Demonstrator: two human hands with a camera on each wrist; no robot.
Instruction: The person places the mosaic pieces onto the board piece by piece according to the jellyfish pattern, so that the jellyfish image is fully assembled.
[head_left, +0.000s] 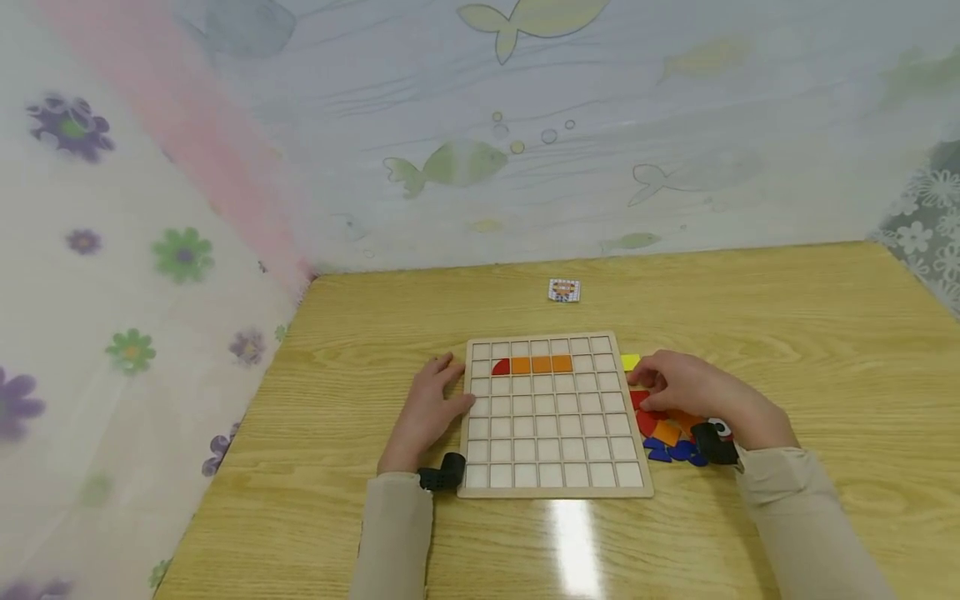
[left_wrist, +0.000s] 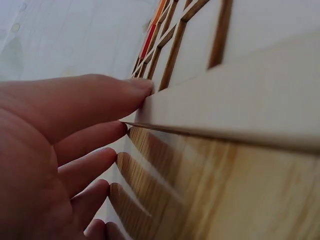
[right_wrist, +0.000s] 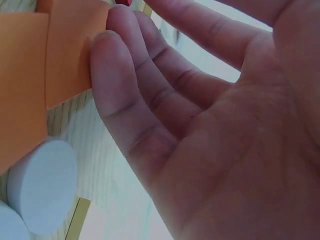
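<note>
A wooden grid board (head_left: 555, 492) lies on the table between the hands. In its second row from the back sit a red rounded piece (head_left: 502, 367) and three orange squares (head_left: 542, 364). My left hand (head_left: 429, 404) is at the board's left edge. In the left wrist view, its thumb (left_wrist: 110, 95) rests on the rim, the fingers loosely extended below. My right hand (head_left: 693, 387) reaches over loose pieces right of the board, fingers slightly bent beside a red piece (head_left: 639, 398). Orange pieces (right_wrist: 22, 85) lie by its fingertips in the right wrist view.
Beyond the board lies a small picture card (head_left: 564, 290). The loose pile includes blue pieces (head_left: 681, 451), an orange square (head_left: 666, 432) and a yellow piece (head_left: 630, 362). The wooden table (head_left: 337, 333) meets a patterned wall (head_left: 450, 225) at the back.
</note>
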